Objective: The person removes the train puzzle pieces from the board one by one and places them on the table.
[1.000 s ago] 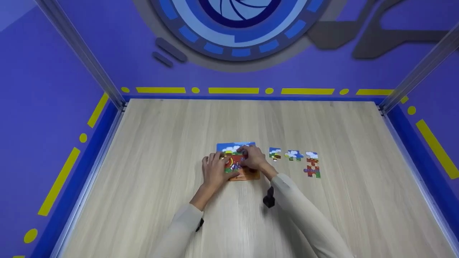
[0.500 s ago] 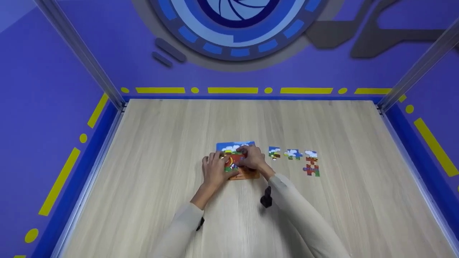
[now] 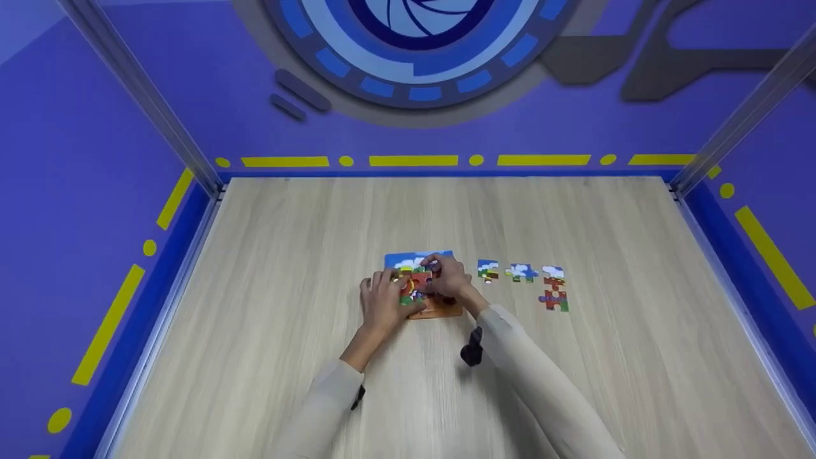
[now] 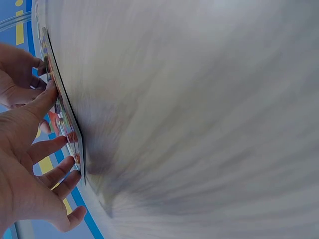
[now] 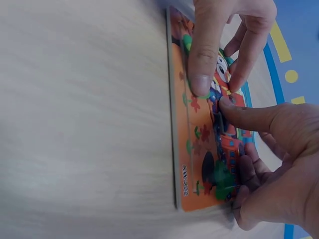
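A flat picture puzzle board (image 3: 440, 312) with an orange lower border and blue sky along its top lies mid-table. Across its left side spreads my left hand (image 3: 380, 305), the thumb near the lower border and the fingers over the picture. In the right wrist view the left thumb (image 5: 202, 74) presses the board. My right hand (image 3: 450, 280) is bent over the board's right half, thumb and fingers around a puzzle piece (image 5: 230, 127) with red and dark parts. Fingers hide much of that piece, so its exact seating cannot be told.
Right of the board lie loose jigsaw pieces: a cloud-and-green piece (image 3: 488, 269), a cloud piece (image 3: 522, 273), and a column with a cloud piece (image 3: 553, 272) above red ones (image 3: 555, 299). Blue walls (image 3: 408, 143) enclose the wooden table (image 3: 306, 223) at the back and sides.
Both hands stay at the board in nearly the same pose, with only a slight shift of the right hand's fingers. The head view drifts a little; the loose pieces stay in their arrangement.
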Available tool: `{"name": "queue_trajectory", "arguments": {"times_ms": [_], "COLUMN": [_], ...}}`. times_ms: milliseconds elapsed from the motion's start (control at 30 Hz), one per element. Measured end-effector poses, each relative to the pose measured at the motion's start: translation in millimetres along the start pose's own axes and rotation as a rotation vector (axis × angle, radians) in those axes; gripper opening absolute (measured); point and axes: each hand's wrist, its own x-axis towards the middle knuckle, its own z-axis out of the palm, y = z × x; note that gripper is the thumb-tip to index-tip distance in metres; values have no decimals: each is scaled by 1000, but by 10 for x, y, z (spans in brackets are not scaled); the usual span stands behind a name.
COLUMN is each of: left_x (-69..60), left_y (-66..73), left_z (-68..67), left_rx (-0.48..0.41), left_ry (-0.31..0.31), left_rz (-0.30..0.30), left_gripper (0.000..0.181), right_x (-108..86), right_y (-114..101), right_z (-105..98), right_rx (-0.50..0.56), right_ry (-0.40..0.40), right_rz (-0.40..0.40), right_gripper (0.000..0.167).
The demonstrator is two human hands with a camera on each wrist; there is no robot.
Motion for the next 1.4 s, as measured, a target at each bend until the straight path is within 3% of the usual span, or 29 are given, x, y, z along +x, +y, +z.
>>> {"name": "queue_trajectory", "arguments": {"times_ms": [367,767,1100,1400], "left_x": [-5,-12,-11,-4], "left_y": [-15,-12,1,-2], "left_z": [-6,13,35,10], "left_rx": [-16,-36,-14,-17], "left_ry": [-24,-21,-16,-19], "left_rz": [-15,-12,-15,-15], "left_gripper": [68,67,66,66], "right_x": [-45,-82,-140,-243], "right_y": [49,82,102,135], "right_z": [41,22,-100,-292], "right_rx": [29,41,153,120], "right_ry": [12,-2,-48,-25], "right_rz": [-93,-110,-161,-237], "right_gripper": [41,42,44,44]}}
